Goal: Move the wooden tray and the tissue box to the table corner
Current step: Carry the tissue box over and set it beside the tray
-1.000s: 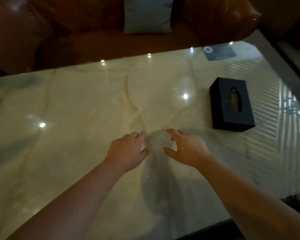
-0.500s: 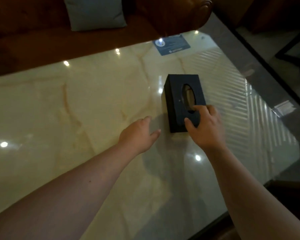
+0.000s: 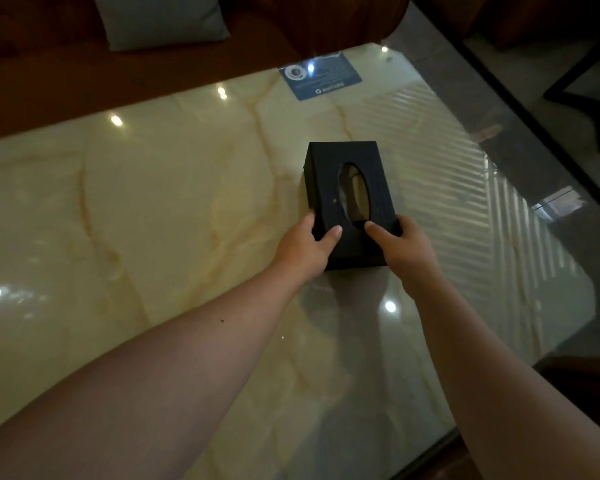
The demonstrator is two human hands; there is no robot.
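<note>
From the head camera, the tissue box is a dark, nearly black rectangular block with crisp edges and a matte, faintly ribbed top. An oval slot is cut into its upper face, and something pale shows inside (probably tissue, though the dim light makes it hard to be sure). It sits on the table, right of centre, its long side running away from the person.

Both hands grip its near end. The left hand wraps the near left corner, thumb pressed flat on the top and fingers curled against the left side wall. The right hand mirrors it at the near right corner, thumb on top just below the slot, fingers closed over the right edge. Both forearms are bare.

The tabletop is polished, cream-coloured stone with amber veins, glossy enough to reflect ceiling spots and a pattern of slatted light along its right part. A blue printed card lies flat near the far edge. Beyond the table stands a brown leather sofa with a grey-blue cushion. Dark, shiny floor runs to the right.
</note>
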